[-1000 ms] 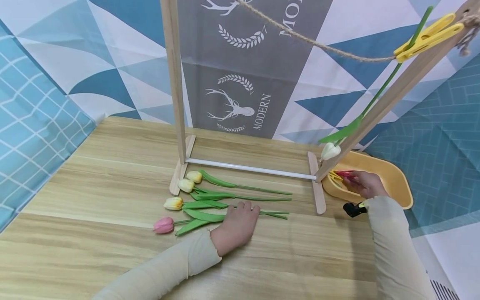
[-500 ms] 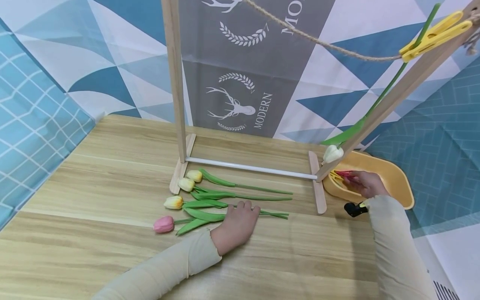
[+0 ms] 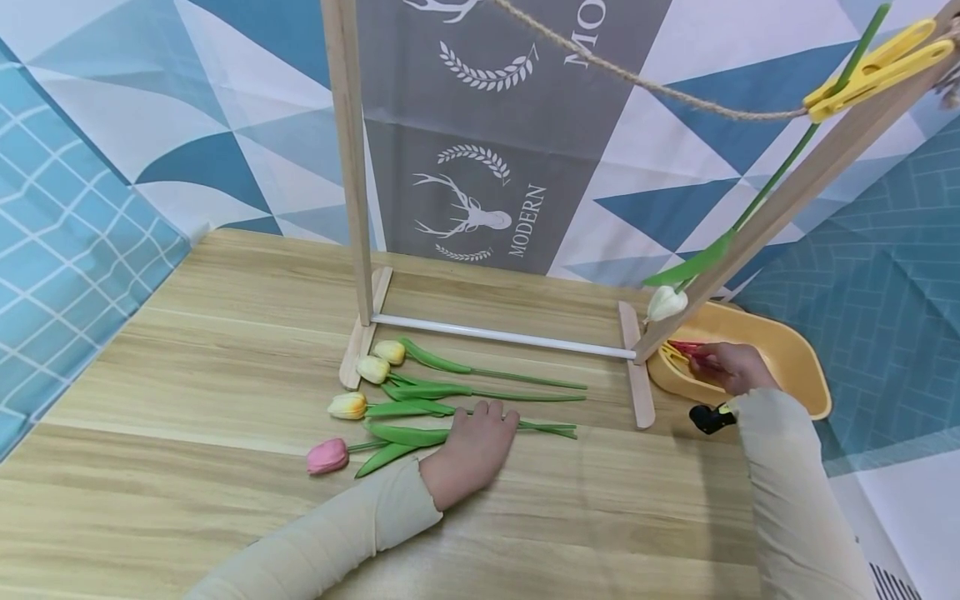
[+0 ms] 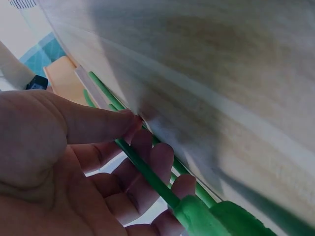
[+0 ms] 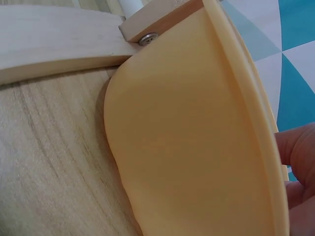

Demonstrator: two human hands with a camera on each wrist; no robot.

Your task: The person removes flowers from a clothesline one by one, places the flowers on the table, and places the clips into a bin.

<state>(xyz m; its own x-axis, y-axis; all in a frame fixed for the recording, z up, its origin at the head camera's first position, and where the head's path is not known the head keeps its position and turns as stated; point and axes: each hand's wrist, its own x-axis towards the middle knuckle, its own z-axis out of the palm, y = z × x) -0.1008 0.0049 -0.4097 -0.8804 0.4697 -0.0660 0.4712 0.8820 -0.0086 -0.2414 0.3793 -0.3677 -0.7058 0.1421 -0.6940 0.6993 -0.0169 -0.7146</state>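
Note:
My left hand (image 3: 474, 454) pinches a green stem between thumb and fingers; it appears to belong to the pink tulip (image 3: 327, 457). Three artificial yellow tulips lie beyond it, among them a yellow-orange one (image 3: 347, 406), a pale one (image 3: 372, 369) and another (image 3: 389, 352). In the left wrist view, the pinched stem (image 4: 150, 177) is lifted slightly beside another stem. My right hand (image 3: 738, 368) reaches into the yellow basin (image 3: 798, 367) and holds a red clothespin (image 3: 686, 347), with yellow clothespins (image 3: 674, 357) beside it. The basin's wall hides most of this hand in the right wrist view.
A wooden frame (image 3: 347, 167) with a white crossbar (image 3: 502, 337) stands behind the tulips. A twine rope (image 3: 652, 86) spans its top. There, a yellow clothespin (image 3: 873, 75) holds a white tulip (image 3: 665, 303) head down. The frame's right foot (image 3: 639, 383) stands close beside the basin.
The pink tulip's head and leaf have shifted slightly toward me as the left hand holds its stem. The right hand stays in the basin at the red clothespin. The head view has shifted slightly.

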